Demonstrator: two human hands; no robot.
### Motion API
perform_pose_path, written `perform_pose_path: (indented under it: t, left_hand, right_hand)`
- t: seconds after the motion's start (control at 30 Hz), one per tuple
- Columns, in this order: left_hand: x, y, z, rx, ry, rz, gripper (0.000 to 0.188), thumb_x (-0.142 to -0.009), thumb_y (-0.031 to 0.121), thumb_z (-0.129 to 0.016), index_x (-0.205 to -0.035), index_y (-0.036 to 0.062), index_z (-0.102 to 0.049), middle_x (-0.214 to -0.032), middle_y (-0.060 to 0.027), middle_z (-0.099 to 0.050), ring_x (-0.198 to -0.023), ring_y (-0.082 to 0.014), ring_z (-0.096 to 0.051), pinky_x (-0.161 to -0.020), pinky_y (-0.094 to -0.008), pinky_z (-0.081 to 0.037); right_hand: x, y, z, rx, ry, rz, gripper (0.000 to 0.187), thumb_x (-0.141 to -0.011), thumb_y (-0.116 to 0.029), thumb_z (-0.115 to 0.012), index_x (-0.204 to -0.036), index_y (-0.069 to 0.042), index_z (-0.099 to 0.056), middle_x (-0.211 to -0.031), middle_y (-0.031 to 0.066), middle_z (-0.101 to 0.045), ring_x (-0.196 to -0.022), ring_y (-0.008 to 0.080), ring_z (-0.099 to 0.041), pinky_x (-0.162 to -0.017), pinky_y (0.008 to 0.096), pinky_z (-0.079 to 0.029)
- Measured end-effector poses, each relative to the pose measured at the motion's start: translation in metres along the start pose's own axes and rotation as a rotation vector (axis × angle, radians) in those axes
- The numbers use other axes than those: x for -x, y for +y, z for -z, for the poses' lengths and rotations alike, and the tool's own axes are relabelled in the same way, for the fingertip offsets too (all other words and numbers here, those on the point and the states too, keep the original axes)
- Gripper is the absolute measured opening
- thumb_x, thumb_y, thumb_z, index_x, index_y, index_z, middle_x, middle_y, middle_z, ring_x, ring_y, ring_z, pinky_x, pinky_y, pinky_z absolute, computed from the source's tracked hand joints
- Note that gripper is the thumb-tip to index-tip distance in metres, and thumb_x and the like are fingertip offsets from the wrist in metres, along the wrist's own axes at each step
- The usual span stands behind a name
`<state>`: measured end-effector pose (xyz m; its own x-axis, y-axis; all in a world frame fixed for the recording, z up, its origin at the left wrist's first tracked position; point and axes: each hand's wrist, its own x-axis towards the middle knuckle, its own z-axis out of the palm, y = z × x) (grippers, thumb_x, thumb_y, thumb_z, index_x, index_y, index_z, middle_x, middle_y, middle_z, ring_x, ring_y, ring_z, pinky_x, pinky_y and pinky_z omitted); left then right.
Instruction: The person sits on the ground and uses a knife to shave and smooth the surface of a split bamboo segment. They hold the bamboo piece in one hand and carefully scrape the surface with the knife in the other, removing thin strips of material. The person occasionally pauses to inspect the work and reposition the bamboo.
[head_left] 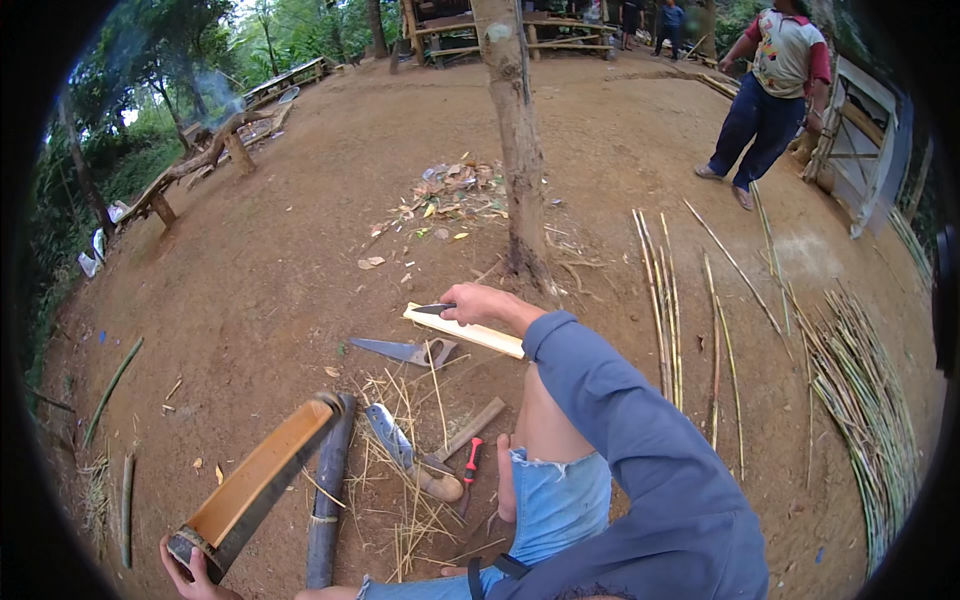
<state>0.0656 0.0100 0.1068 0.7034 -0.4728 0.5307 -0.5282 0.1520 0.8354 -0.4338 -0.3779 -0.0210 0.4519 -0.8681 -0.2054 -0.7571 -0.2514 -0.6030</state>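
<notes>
My left hand (pixel 195 578) is closed round the near end of a thick bamboo section (pixel 262 470), cut open along its upper side so that the orange-brown hollow shows. The section tilts up and away to the right, its far end above a dark bamboo pole (pixel 325 520) on the ground. Stretched out ahead, my right hand (pixel 478 304) grips a knife (pixel 432 308), its dark blade pointing left. Blade and hand are over a pale split bamboo piece (pixel 490 340); whether they touch it I cannot tell. A handsaw (pixel 400 351) lies just nearer.
Between my legs and the saw lie a wooden-handled machete (pixel 388 432), a hammer (pixel 478 427), a red-handled tool (pixel 472 460) and straw-like shavings (pixel 410 540). A tree trunk (pixel 515 140) rises ahead. Thin canes (pixel 668 300) and a cane bundle (pixel 865 410) lie right. A person (pixel 775 90) stands far right.
</notes>
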Motion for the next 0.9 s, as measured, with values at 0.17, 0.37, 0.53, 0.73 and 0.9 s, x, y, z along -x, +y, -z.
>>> perform_pose_path:
  t: [0.17,0.37,0.53,0.73,0.9]
  left_hand:
    - [0.032,-0.016,-0.043,0.210,0.227,0.048,0.035,-0.081,0.003,-0.074,-0.113,-0.0071,-0.064,-0.099,-0.0165,-0.068,-0.085,-0.0267,-0.065,-0.074,-0.0372,-0.056]
    - [0.087,-0.090,-0.092,0.149,0.153,0.158,0.038,-0.076,0.002,-0.082,-0.105,-0.0003,-0.058,-0.090,-0.0136,-0.065,-0.082,-0.0229,-0.064,-0.074,-0.0400,-0.057]
    - [0.139,-0.119,-0.117,-0.224,-0.158,0.245,0.045,-0.075,0.010,-0.087,-0.107,0.0022,-0.057,-0.091,-0.0102,-0.065,-0.079,-0.0185,-0.061,-0.074,-0.0355,-0.054]
    - [0.144,-0.143,-0.106,-0.131,-0.140,0.315,0.053,-0.077,0.019,-0.086,-0.117,-0.0003,-0.058,-0.106,-0.0157,-0.065,-0.093,-0.0265,-0.061,-0.084,-0.0396,-0.052]
    - [0.142,-0.180,-0.087,-0.218,-0.159,0.418,0.046,-0.079,0.021,-0.085,-0.112,-0.0001,-0.061,-0.101,-0.0147,-0.065,-0.086,-0.0236,-0.061,-0.078,-0.0373,-0.053]
  right_hand:
    - [-0.005,0.008,-0.001,-0.032,0.015,-0.015,0.029,-0.096,-0.030,-0.061,-0.110,-0.005,-0.070,-0.082,0.0092,-0.073,-0.077,0.0219,-0.069,-0.073,0.0411,-0.053]
    - [-0.011,0.015,-0.006,0.024,0.030,-0.043,0.030,-0.092,-0.027,-0.062,-0.110,-0.005,-0.071,-0.085,0.0101,-0.075,-0.075,0.0220,-0.071,-0.068,0.0385,-0.055]
    - [-0.013,0.049,-0.005,0.043,0.047,-0.136,0.030,-0.092,-0.027,-0.063,-0.112,-0.007,-0.071,-0.084,0.0088,-0.073,-0.072,0.0199,-0.070,-0.061,0.0356,-0.056]
    - [-0.013,0.041,-0.008,-0.014,0.030,-0.176,0.028,-0.094,-0.028,-0.064,-0.110,-0.006,-0.070,-0.078,0.0075,-0.071,-0.069,0.0177,-0.067,-0.063,0.0366,-0.054]
    - [-0.021,0.038,-0.011,0.018,0.042,-0.200,0.028,-0.093,-0.028,-0.065,-0.112,-0.008,-0.071,-0.080,0.0084,-0.073,-0.073,0.0187,-0.071,-0.065,0.0362,-0.056]
